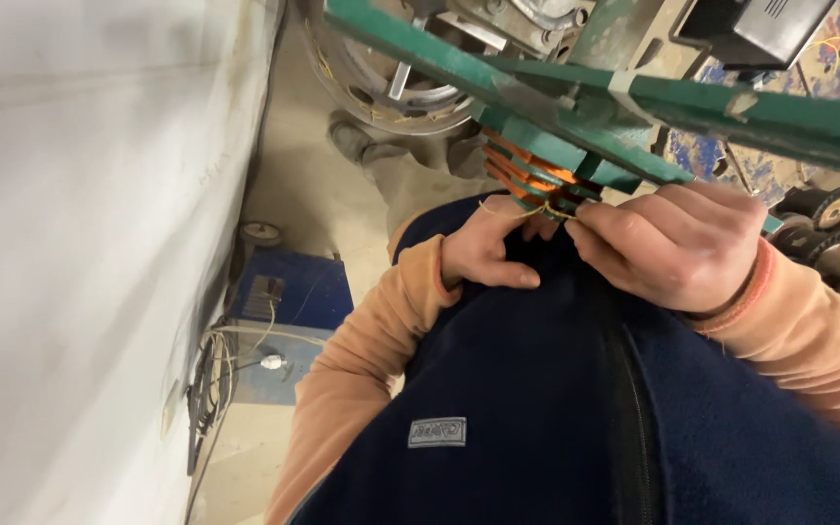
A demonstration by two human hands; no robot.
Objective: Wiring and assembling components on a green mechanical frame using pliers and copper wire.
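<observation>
**Both hands pinch a fine thread at a copper coil on a green frame**

Because the copper coil (529, 173) sits clamped in the green frame (576, 107) just ahead of the person's chest, both hands are drawn in close below that frame, where the fingertips can work a very thin strand. The left hand (483, 251) lies under the frame's lower corner, its fingers curled together and apparently pinched on the yellowish thread (522, 211); the grip itself is partly hidden by the knuckles. The right hand (678, 243) comes in from the other side, also just under the frame, with thumb and forefinger closed on the same thread where it meets the coil. Holding from both ends looks like a way to keep so slight a strand taut, though that is a judgement.

The coil shows as several flat bands of bright orange-copper wire, stacked and slanting out of the frame's underside, with dark gaps between them. The thread is pale yellow and hair-thin, running across the coil's lower end between the two hands.

Above the frame is a round metal wheel (410, 83). Beyond its right end lie dark wire spools (819, 206). Well below and to the left of the frame, a blue box (294, 292) stands on the floor beside a white wall (80, 243). The person wears a dark blue vest (537, 389) over orange sleeves.
</observation>
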